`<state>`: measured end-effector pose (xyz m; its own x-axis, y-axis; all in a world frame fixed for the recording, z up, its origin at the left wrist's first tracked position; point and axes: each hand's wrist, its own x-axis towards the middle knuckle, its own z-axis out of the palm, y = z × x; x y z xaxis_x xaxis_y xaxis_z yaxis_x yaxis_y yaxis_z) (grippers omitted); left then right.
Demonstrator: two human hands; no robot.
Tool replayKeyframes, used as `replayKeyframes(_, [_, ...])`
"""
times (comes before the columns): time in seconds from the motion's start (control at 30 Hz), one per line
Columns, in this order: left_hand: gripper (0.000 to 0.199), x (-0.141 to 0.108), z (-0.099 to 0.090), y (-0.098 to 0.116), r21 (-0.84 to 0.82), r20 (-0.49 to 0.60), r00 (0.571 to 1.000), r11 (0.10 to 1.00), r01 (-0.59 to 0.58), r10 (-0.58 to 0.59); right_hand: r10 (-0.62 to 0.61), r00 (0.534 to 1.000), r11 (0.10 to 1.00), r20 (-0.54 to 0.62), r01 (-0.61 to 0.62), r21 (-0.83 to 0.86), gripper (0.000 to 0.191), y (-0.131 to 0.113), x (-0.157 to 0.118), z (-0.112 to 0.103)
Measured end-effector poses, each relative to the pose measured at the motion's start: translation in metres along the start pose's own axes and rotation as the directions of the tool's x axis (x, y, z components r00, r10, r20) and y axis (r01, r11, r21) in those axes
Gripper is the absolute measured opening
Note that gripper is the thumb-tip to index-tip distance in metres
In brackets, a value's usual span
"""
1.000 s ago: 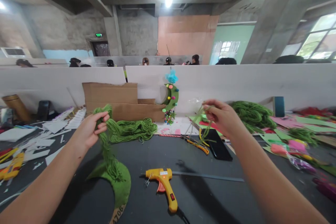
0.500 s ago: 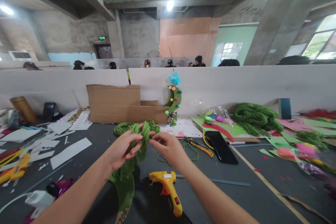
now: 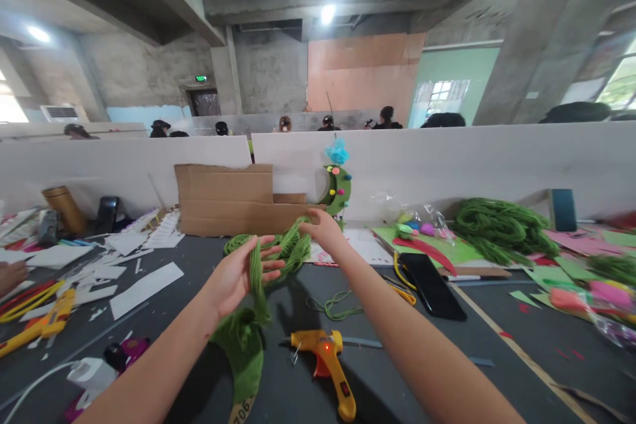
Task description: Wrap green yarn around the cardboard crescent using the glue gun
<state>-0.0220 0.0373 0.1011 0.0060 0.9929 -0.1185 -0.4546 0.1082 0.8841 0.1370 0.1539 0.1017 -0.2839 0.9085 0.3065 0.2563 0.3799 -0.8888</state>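
Observation:
Green yarn (image 3: 293, 245) is stretched between my two hands above the dark table. My left hand (image 3: 243, 275) has its palm up and fingers spread, with strands draped across the palm and hanging down. Farther forward and to the right, my right hand (image 3: 320, 226) pinches the yarn's upper end. Below my left hand lies a green crescent-shaped piece (image 3: 247, 358) with yarn on it and bare cardboard at its lower tip. A yellow glue gun (image 3: 330, 364) with a lit red light rests on the table between my forearms.
Cardboard (image 3: 223, 202) leans against the white partition (image 3: 422, 165), beside a decorated green crescent (image 3: 341, 189). To the right lie a black phone (image 3: 432, 285) and a green yarn pile (image 3: 499, 228). Paper scraps (image 3: 146, 288) and another yellow glue gun (image 3: 50, 323) are at left. Another person's hand (image 3: 12, 276) shows at the left edge.
My right hand has moved forward and up, drawing yarn away from my left hand. My left hand's fingers have spread. Another person's hand has appeared at the left edge.

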Motion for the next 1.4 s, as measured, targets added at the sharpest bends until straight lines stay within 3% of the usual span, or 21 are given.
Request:
replayKeyframes(0.1, [0.028,0.002,0.003,-0.007,-0.105,0.111,0.993,0.993,0.061,-0.050,0.037,0.988,0.999,0.152,-0.042,0.025,0.027,-0.006,-0.025,0.010])
replayKeyframes(0.17, [0.028,0.004,0.006,-0.012,-0.121,0.142,0.988,0.989,0.080,-0.063,0.052,0.963,0.994,0.264,-0.076,0.083,0.021,-0.009,-0.046,0.023])
replayKeyframes(0.23, [0.028,0.006,0.010,-0.016,-0.119,0.142,0.987,0.989,0.093,-0.076,0.064,0.953,0.981,0.297,-0.115,0.158,0.010,-0.010,-0.061,0.035])
replayKeyframes(0.33, [0.025,0.008,0.012,-0.021,-0.075,0.130,0.989,0.994,0.078,-0.067,0.072,0.957,0.954,0.281,-0.148,0.260,0.009,-0.009,-0.070,0.040])
replayKeyframes(0.47, [0.017,0.008,0.010,-0.030,-0.033,0.098,0.995,0.999,0.038,-0.034,0.081,0.966,0.918,0.246,-0.169,0.359,0.007,-0.008,-0.074,0.032])
replayKeyframes(0.67, [0.012,0.008,0.011,-0.039,-0.054,0.061,0.996,0.996,0.067,-0.064,0.187,0.959,0.814,0.212,-0.272,0.513,0.006,0.000,-0.081,0.022])
replayKeyframes(0.87, [0.023,0.014,0.006,-0.037,-0.186,-0.023,0.998,0.982,0.045,-0.050,0.272,0.949,0.588,0.160,-0.296,0.753,0.005,0.007,-0.083,0.014])
replayKeyframes(1.0, [0.026,0.022,-0.018,-0.021,-0.275,-0.199,0.980,0.959,-0.071,0.016,0.361,0.929,0.411,0.084,-0.239,0.880,0.008,0.020,-0.081,-0.025])
replayKeyframes(1.07, [0.021,0.026,-0.038,-0.010,-0.275,-0.306,0.949,0.947,-0.169,0.081,0.445,0.895,0.366,-0.011,-0.171,0.915,0.012,0.035,-0.080,-0.060])
replayKeyframes(1.13, [0.019,0.029,-0.063,0.003,-0.237,-0.430,0.889,0.929,-0.283,0.161,0.534,0.834,0.360,-0.137,-0.077,0.930,0.017,0.053,-0.082,-0.103])
replayKeyframes(1.2, [0.017,0.029,-0.089,0.017,-0.171,-0.552,0.805,0.916,-0.364,0.217,0.595,0.753,0.392,-0.280,0.032,0.919,0.021,0.070,-0.090,-0.148])
replayKeyframes(1.3, [0.017,0.026,-0.120,0.033,-0.036,-0.704,0.642,0.887,-0.461,0.305,0.603,0.658,0.474,-0.451,0.159,0.866,0.023,0.080,-0.111,-0.204])
replayKeyframes(1.37, [0.016,0.025,-0.131,0.037,0.073,-0.749,0.537,0.855,-0.513,0.387,0.543,0.659,0.518,-0.521,0.226,0.825,0.025,0.078,-0.124,-0.226])
replayKeyframes(1.4, [0.015,0.025,-0.132,0.037,0.132,-0.751,0.500,0.840,-0.527,0.431,0.501,0.687,0.530,-0.526,0.237,0.814,0.025,0.075,-0.127,-0.229])
